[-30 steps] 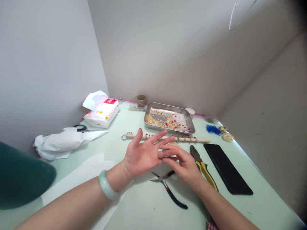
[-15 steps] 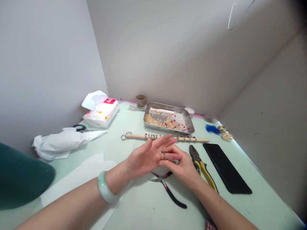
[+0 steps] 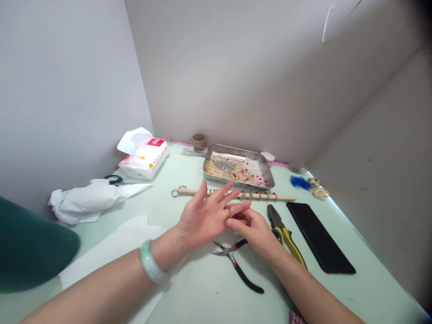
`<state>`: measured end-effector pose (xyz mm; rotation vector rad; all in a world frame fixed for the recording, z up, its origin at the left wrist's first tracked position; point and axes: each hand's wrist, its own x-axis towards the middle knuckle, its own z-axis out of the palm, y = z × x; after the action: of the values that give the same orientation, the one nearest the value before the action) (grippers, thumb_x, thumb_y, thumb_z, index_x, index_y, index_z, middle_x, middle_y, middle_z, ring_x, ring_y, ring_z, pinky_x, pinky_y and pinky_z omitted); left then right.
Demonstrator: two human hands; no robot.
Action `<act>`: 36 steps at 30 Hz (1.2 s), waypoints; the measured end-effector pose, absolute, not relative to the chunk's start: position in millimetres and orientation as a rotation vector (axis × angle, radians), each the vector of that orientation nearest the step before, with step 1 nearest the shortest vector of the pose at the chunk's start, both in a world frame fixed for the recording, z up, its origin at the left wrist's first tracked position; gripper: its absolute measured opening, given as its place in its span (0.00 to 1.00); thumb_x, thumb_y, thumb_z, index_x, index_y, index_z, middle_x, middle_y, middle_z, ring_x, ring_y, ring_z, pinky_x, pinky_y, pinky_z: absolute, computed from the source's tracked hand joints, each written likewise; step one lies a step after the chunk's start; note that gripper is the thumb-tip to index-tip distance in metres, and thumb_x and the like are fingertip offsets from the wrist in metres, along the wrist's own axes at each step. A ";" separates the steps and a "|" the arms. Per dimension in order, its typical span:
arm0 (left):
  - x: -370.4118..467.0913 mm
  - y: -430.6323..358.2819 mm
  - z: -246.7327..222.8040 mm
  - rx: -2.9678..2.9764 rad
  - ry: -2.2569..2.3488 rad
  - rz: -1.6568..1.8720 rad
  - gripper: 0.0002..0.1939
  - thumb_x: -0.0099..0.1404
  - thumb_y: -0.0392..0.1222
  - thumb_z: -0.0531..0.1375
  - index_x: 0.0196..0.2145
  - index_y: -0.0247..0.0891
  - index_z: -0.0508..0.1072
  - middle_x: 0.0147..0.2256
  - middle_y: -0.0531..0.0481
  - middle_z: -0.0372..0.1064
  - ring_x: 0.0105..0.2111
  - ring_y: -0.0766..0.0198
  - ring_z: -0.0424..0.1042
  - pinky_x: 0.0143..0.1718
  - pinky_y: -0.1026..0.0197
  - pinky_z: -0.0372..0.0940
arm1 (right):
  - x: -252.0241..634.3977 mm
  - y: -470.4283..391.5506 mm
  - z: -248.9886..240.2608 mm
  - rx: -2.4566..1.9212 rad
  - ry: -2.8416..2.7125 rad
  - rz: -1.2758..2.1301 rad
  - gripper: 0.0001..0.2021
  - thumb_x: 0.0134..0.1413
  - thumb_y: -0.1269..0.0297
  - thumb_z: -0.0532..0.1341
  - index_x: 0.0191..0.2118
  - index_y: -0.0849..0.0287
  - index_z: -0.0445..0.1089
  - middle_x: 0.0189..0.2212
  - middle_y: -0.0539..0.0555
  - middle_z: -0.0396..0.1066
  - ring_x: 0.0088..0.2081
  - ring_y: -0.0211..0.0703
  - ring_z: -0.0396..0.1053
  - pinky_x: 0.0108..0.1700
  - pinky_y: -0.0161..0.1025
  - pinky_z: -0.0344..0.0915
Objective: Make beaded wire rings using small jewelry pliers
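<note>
Grey walls (image 3: pixel 229 90) meet in a corner behind a pale green table (image 3: pixel 189 292). Over it, the left hand (image 3: pixel 205 222) is turned palm up, spread and grasping nothing, a silvery ring (image 3: pixel 230 211) sitting low on one of its fingers. Right beside the ring, the right hand (image 3: pixel 253 229) touches the left with its fingers curled; its fingertips are partly hidden, so I cannot tell whether they pinch the ring, a finger or nothing. It looks like the step of seating or adjusting the ring; shifting it further would call for a light fingertip grip and a steady left hand. Below the hands lie small black-handled pliers (image 3: pixel 232 260), tips apart; beyond the fingers runs a tapered wooden stick (image 3: pixel 285 198) with rings along it, and behind that a metal tray (image 3: pixel 236 182) of loose beads. On the right, yellow-handled pliers (image 3: pixel 288 239) lie close to the right forearm, with a flat black slab (image 3: pixel 320 238) just past them and the table's right edge farther out. White paper (image 3: pixel 111 249) lies under the left forearm. Most room for lowering the hands seems to be toward the near side, left of the small pliers; rightward, the larger tool crowds the wrist.
</note>
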<state>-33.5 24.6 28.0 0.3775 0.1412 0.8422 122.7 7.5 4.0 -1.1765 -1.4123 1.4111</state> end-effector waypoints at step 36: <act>-33.4 29.1 16.4 1.140 0.907 0.892 0.11 0.53 0.45 0.65 0.30 0.35 0.72 0.20 0.53 0.66 0.20 0.70 0.61 0.24 0.65 0.57 | 126.2 4.4 6.6 -1.301 -1.738 0.908 0.19 0.63 0.54 0.48 0.26 0.58 0.65 0.24 0.49 0.64 0.27 0.39 0.62 0.32 0.35 0.57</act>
<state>-33.4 29.1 16.4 1.1400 0.9069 0.8915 126.2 4.4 6.6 -1.3005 -1.7383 0.9075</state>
